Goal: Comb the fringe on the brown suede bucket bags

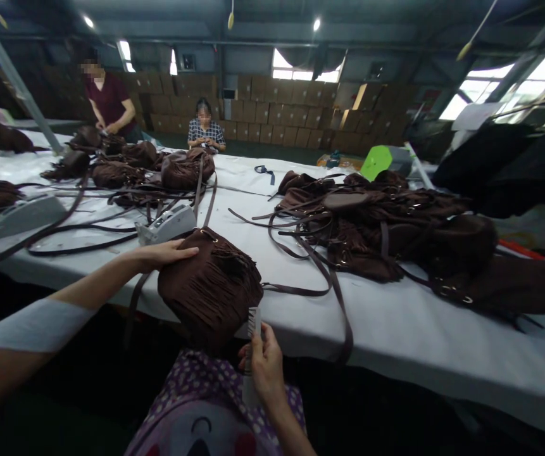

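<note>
Fringed brown bag [212, 285] sits at the near edge of the white counter [409, 335], lower end reaching past the edge, fringe side up. Left arm comes in long and nearly straight from the lower left, pale sleeve band [39, 326] mid-forearm; left hand [165, 252] laid on the bag's upper left side, thumb stretched across it, pointing right. Other fingers mostly hidden, so can't tell if it's gripping. Right forearm rises from the bottom, leaning up-left; right hand [266, 364] has a white comb [256, 322] pinched between thumb and fingers, comb near vertical, teeth facing left. Comb's top end is at the bag's lower right edge; contact unclear. Grey dispenser [172, 223] just behind the bag, pile of brown bags [362, 221] off to the right, long strap [341, 304] hanging over the front edge.
</note>
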Available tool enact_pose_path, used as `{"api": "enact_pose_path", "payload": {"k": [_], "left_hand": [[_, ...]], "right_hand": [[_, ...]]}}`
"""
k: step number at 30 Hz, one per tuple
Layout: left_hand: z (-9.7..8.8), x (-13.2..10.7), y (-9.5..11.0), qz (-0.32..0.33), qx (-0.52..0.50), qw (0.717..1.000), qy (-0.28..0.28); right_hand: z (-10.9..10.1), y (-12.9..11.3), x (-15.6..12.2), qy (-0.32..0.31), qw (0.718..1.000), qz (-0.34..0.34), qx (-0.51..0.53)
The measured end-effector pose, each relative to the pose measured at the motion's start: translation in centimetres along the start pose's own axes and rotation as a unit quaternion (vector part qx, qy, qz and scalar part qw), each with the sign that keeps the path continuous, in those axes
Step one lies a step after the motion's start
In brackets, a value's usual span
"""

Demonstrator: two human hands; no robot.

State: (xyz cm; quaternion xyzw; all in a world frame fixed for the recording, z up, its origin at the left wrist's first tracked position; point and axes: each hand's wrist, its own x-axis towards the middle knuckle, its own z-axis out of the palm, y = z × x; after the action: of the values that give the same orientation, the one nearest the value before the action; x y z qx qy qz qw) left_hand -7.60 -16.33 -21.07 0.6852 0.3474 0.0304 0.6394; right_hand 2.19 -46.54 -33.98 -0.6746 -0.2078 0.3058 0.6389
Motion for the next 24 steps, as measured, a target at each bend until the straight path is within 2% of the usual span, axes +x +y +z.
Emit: {"api": "enact_pose_path", "payload": {"k": [2,4,6,8,10,13,16,19,21,24], "left_hand": [[0.7,-0.4,-0.6,0.012,0.097,0.994,0.046],[1.9,-0.7,-1.0,0.035,0.183,0.977,0.106],[3.3,-1.2,-1.4,0.052,0.213,0.963,0.155],[4.9,-1.8,-1.6,0.038,0.131,0.975,0.176],[6.5,-2.8,-1.5,-0.002,-0.02,0.982,0.186],[8.9,-4.6,-1.0,-0.011,-0.185,0.956,0.227],[11.4,-6.6,-0.6,0.017,-0.256,0.927,0.273],[13.9,-8.9,-1.2,0.028,-0.269,0.906,0.325],[15.4,-10.4,-2.1,0.037,-0.27,0.892,0.361],[17.0,-12.4,-3.8,0.031,-0.281,0.87,0.405]], "right_hand": [[0.2,0.0,0.1,0.005,1.0,-0.011,-0.022],[0.1,-0.1,0.2,0.026,0.997,-0.027,-0.067],[-0.3,-0.3,0.0,0.058,0.989,-0.05,-0.127],[-1.0,-0.8,-0.5,0.097,0.976,-0.077,-0.179],[-1.9,-1.5,-1.3,0.138,0.961,-0.102,-0.216],[-3.3,-3.4,-3.0,0.162,0.949,-0.115,-0.246],[-4.2,-6.0,-5.1,0.146,0.949,-0.126,-0.249],[-4.1,-7.9,-7.2,0.123,0.942,-0.174,-0.26],[-3.5,-8.2,-8.6,0.089,0.927,-0.227,-0.285],[-2.1,-7.0,-10.1,-0.008,0.893,-0.283,-0.349]]}}
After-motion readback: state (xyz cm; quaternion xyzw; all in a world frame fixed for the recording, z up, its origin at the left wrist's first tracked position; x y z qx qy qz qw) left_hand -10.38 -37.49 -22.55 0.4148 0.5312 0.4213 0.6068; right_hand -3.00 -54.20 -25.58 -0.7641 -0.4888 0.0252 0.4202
